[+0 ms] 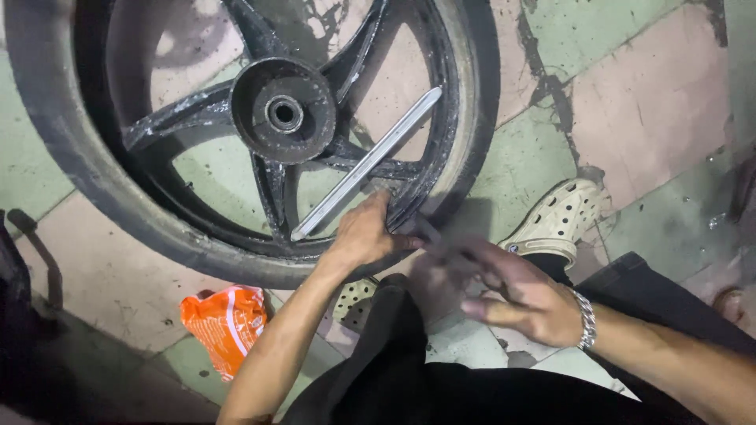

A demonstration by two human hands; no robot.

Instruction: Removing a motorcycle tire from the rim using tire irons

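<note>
A black motorcycle wheel [283, 114] with its tyre [94, 181] lies flat on the tiled floor. A silver tyre lever [366, 164] rests across the spokes, from the rim's near edge toward the right. My left hand [364, 234] curls over the tyre's inner edge at the near side of the rim, beside the lever's lower end. My right hand [516, 291] is just right of it and blurred by motion. A thin dark shape runs from its fingers toward the rim, and I cannot tell whether the hand grips it. A metal bracelet [584, 319] sits on that wrist.
An orange plastic packet [224, 323] lies on the floor at the lower left. My feet in cream perforated clogs [559, 220] stand close to the wheel, one partly hidden under my knee [354, 297]. A dark object [16, 267] stands at the left edge. Floor tiles are stained.
</note>
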